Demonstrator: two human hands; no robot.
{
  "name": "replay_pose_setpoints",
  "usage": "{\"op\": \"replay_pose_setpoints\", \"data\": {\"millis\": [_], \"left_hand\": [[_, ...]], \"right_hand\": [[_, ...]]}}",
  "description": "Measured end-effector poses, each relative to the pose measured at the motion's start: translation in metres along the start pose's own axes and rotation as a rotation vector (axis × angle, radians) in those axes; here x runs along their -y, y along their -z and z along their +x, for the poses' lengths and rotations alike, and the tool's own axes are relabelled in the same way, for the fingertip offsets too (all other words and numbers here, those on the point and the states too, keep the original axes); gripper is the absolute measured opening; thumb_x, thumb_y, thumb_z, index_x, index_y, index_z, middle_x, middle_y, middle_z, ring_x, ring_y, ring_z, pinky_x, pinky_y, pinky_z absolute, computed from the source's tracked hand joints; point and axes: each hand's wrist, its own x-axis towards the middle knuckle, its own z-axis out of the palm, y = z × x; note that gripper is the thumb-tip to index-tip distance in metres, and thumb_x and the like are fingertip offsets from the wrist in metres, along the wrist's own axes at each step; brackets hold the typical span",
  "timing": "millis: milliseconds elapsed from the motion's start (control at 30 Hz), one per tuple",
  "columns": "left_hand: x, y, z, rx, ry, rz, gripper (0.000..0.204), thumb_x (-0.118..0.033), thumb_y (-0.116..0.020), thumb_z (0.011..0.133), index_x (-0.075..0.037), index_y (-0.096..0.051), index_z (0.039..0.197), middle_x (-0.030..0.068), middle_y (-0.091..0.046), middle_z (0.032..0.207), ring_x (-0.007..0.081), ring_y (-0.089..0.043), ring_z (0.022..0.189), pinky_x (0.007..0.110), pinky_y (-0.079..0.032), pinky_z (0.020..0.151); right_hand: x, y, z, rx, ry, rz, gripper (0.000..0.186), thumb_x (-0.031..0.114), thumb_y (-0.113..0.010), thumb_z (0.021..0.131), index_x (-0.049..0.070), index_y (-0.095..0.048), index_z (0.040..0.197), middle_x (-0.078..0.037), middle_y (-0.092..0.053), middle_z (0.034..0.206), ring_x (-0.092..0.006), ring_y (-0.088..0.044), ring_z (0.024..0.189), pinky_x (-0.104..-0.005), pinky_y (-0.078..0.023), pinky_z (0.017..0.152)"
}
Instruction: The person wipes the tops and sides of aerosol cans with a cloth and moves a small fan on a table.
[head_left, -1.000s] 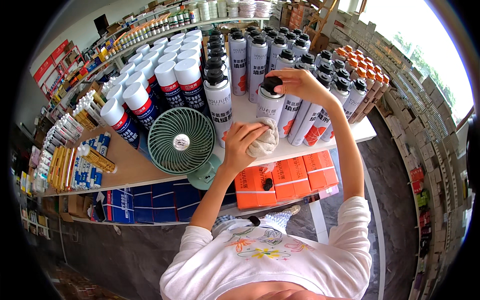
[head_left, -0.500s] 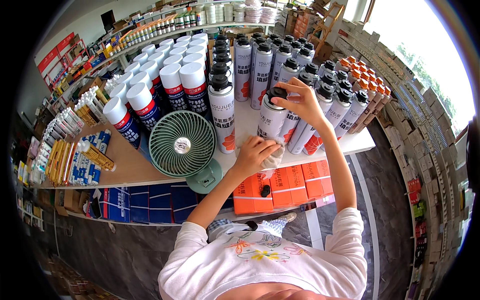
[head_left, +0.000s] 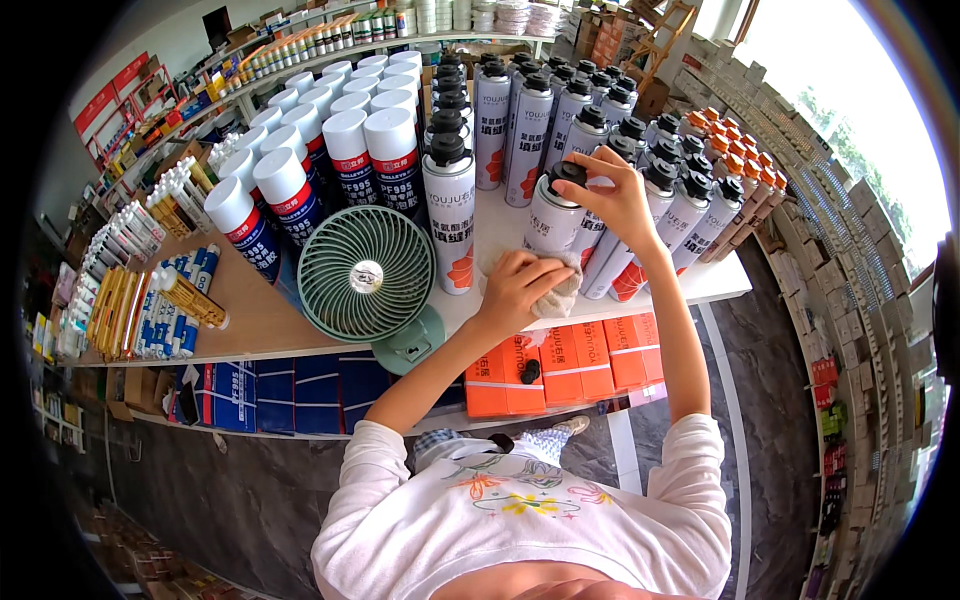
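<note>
Likely 1 rigid, smooth, moderately heavy spray can (head_left: 553,222), gripped at black cap by right hand (head_left: 610,195); soft cloth (head_left: 558,297) clutched under left hand (head_left: 515,290).

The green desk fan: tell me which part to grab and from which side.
Judging by its pose, take the green desk fan by the neck just above its round base, coming from the table's front edge. The grille is wide and faces upward, offering no firm hold, and tall cans crowd in behind it, leaving the front side free.
</note>
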Motion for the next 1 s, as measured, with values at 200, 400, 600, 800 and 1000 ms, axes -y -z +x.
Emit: {"op": "replay_pose_setpoints", "data": {"millis": [200, 400, 600, 800, 1000], "left_hand": [[-0.006, 0.014, 0.020, -0.046, 0.111, -0.072, 0.047, -0.007, -0.083, 0.058, -0.010, -0.073, 0.103, 0.0002, -0.068, 0.103, 0.0233, -0.056, 0.087, 0.034, -0.048, 0.076], [-0.008, 0.015, 0.059, -0.128, -0.023, 0.000, 0.046, -0.009, -0.080, 0.061, -0.011, -0.071, 0.106, -0.0018, -0.066, 0.109, 0.0216, -0.055, 0.091, 0.035, -0.046, 0.081], [0.011, -0.007, -0.024, 0.080, -0.097, 0.152, 0.040, -0.013, -0.074, 0.068, -0.011, -0.070, 0.108, -0.0023, -0.065, 0.110, 0.0204, -0.055, 0.093, 0.036, -0.046, 0.084], [-0.005, 0.023, 0.042, -0.135, -0.043, 0.076, 0.047, -0.012, -0.079, 0.061, -0.011, -0.070, 0.107, -0.0024, -0.066, 0.109, 0.0214, -0.057, 0.092, 0.036, -0.049, 0.079], [-0.001, 0.030, 0.048, -0.162, -0.073, 0.087, 0.046, -0.013, -0.077, 0.064, -0.012, -0.070, 0.109, -0.0026, -0.065, 0.109, 0.0211, -0.056, 0.092, 0.036, -0.048, 0.079]], "right_hand": [[0.003, -0.003, 0.000, 0.013, 0.004, -0.025, 0.047, 0.018, -0.083, 0.079, -0.002, -0.069, 0.119, -0.001, -0.052, 0.091, -0.0087, -0.058, 0.083, -0.0214, -0.052, 0.070], [0.000, -0.005, -0.003, -0.130, 0.000, 0.017, 0.046, 0.026, -0.087, 0.074, 0.000, -0.073, 0.109, -0.003, -0.055, 0.082, -0.0127, -0.061, 0.076, -0.0282, -0.052, 0.069], [0.016, -0.019, -0.009, -0.228, 0.018, -0.156, 0.047, 0.032, -0.085, 0.074, 0.001, -0.074, 0.107, -0.008, -0.055, 0.081, -0.0191, -0.062, 0.074, -0.0324, -0.051, 0.067], [0.018, -0.015, -0.011, -0.250, 0.058, -0.161, 0.043, 0.032, -0.084, 0.074, 0.002, -0.075, 0.104, -0.009, -0.058, 0.079, -0.0197, -0.061, 0.070, -0.0331, -0.051, 0.066], [0.025, -0.018, -0.010, -0.304, 0.101, -0.319, 0.042, 0.031, -0.083, 0.074, 0.000, -0.075, 0.101, -0.008, -0.059, 0.077, -0.0215, -0.060, 0.066, -0.0341, -0.050, 0.064]]}}
